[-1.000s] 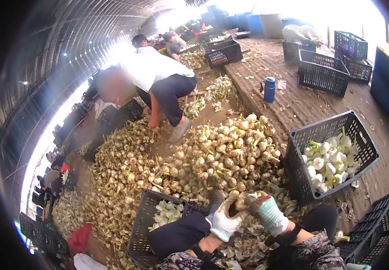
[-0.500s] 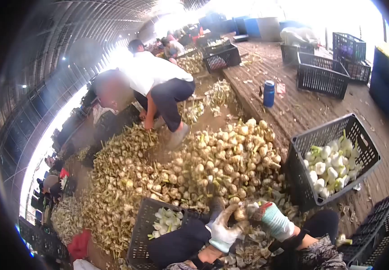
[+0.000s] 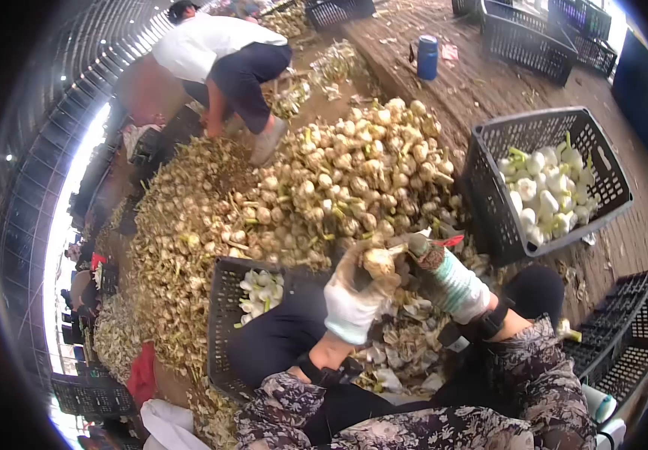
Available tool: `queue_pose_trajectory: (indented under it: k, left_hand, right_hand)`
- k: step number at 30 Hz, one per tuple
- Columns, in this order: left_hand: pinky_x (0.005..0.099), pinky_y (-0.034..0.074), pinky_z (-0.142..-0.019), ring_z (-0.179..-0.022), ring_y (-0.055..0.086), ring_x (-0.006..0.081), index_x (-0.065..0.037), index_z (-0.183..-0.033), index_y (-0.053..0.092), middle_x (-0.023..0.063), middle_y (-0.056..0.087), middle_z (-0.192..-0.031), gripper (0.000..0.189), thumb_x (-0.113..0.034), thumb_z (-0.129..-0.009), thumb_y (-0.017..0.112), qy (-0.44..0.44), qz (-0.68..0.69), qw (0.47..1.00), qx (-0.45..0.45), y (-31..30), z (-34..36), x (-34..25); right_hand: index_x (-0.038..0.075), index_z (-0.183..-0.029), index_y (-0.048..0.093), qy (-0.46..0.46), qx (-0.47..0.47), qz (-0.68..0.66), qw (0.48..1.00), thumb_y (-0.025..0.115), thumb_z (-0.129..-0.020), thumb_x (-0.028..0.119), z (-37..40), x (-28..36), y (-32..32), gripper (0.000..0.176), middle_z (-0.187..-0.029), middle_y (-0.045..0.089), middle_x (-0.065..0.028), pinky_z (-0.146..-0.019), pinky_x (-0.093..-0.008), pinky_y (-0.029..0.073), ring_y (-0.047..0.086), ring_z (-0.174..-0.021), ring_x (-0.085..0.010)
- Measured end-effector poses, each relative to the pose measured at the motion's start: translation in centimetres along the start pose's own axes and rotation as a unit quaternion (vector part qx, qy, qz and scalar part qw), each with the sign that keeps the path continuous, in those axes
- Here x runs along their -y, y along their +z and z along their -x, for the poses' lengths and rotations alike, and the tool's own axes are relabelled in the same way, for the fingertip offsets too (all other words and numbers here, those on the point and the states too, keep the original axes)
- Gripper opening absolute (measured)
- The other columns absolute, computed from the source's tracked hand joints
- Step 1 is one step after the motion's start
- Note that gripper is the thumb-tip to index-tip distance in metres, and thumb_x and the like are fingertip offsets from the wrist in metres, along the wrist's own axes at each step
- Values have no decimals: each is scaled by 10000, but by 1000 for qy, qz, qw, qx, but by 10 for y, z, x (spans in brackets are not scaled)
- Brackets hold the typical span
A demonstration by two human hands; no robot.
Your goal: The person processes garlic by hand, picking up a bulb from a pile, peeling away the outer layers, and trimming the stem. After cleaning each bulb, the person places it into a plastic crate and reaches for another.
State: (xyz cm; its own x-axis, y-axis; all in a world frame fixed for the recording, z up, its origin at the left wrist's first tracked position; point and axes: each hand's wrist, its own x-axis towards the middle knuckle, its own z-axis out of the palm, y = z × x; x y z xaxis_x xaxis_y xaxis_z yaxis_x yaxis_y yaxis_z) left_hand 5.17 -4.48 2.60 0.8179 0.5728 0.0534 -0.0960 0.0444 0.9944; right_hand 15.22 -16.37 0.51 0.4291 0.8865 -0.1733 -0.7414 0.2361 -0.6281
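Note:
In a white, soiled glove, my left hand [image 3: 354,296] has its fingers round a garlic bulb [image 3: 378,262], whose stem points right. My right hand [image 3: 455,285], in a white and mint-green glove, is closed close to that stem. A small red piece [image 3: 453,240] sticks out at its fingers; what tool it belongs to, if any, I cannot make out. Beyond both hands rises a big heap of unpeeled garlic bulbs [image 3: 354,165]. Loose garlic skins [image 3: 406,341] lie between my legs, below the hands.
To the right stands a black crate [image 3: 493,187] with peeled white garlic [image 3: 545,187]. Another crate [image 3: 222,322] with peeled garlic is by my left knee. A person in a white shirt [image 3: 211,45] bends over the heap. A blue flask [image 3: 427,58] stands on the boards.
The view has tilted down, so things sit higher in it. Both hands have come up off the heap's near edge, and the bulb in my left hand now shows clearly.

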Motion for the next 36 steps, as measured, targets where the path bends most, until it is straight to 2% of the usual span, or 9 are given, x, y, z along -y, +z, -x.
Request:
queue_pose_trajectory:
  k: [2, 7, 10, 11, 13, 17, 19, 23, 36]
  left_hand:
    - [282, 496, -767, -868, 583, 143, 92, -1151, 485, 123, 601, -1019, 617, -134, -668, 796, 14, -40, 999, -17, -3, 1, 1]
    - [270, 463, -808, -891, 587, 157, 84, -1105, 537, 122, 627, -1005, 728, -319, -583, 845, 101, -145, 983, -58, -11, -7, 22]
    - [256, 470, -779, -866, 583, 128, 73, -1121, 533, 117, 633, -980, 718, -280, -582, 850, 115, -183, 975, -51, -11, -4, 18]
    - [256, 470, -779, -866, 583, 128, 73, -1121, 533, 117, 633, -980, 718, -280, -582, 850, 115, -183, 975, -51, -11, -4, 19]
    - [246, 476, -763, -860, 581, 116, 77, -1130, 522, 120, 625, -1001, 705, -232, -588, 850, 63, -84, 993, -57, -10, -4, 19]
    - [244, 481, -757, -866, 583, 122, 84, -1134, 511, 123, 615, -1024, 662, -163, -611, 835, 41, -16, 997, -57, -4, -4, 5]
    - [267, 491, -769, -874, 596, 154, 94, -1111, 512, 126, 610, -1031, 607, -110, -626, 817, 6, 89, 996, -19, 1, -5, -1]
    - [303, 503, -781, -885, 622, 211, 15, -1064, 564, 133, 626, -996, 594, -118, -556, 842, 218, -306, 926, -18, -11, -8, 13]
    - [272, 466, -788, -886, 574, 139, 60, -1104, 532, 114, 621, -978, 595, -290, -692, 779, 164, -252, 954, -4, -10, -6, 10]
  right_hand:
    - [122, -1096, 555, -52, -5, 145, 988, 588, -867, 316, -2, 2, 7, 303, -956, 574, 18, -750, -234, 445, 536, -861, -80]
    - [72, -1045, 579, 35, -74, 34, 996, 603, -842, 104, -12, 9, 18, 207, -962, 594, -8, -743, -246, 454, 545, -856, -100]
    - [41, -1028, 571, -334, 61, 560, 755, 628, -779, 50, -20, 7, 0, 255, -902, 601, -69, -718, -283, 471, 576, -811, -144]
    - [41, -1028, 571, -335, 62, 560, 756, 628, -779, 50, -20, 7, -5, 255, -902, 601, -69, -718, -283, 471, 576, -811, -144]
    - [49, -1064, 569, -80, 84, 424, 898, 634, -745, 23, -19, 8, -11, 326, -884, 593, -85, -691, -277, 475, 587, -787, -151]
    - [44, -1098, 564, -247, 96, 460, 847, 627, -784, 74, -13, 10, 0, 321, -878, 599, -60, -644, -256, 468, 574, -758, -117]
    - [32, -1116, 558, 19, 31, -67, 997, 604, -834, 178, -7, 11, 5, 321, -875, 607, -30, -623, -232, 451, 557, -741, -78]
    - [46, -1054, 584, -44, 5, 51, 998, 590, -844, 276, -16, -3, -9, 312, -884, 604, 19, -620, -202, 415, 536, -733, -58]
    - [33, -1016, 582, 9, -28, -28, 999, 638, -797, 158, -12, -2, 4, 258, -785, 563, 42, -550, -223, 417, 523, -651, -68]
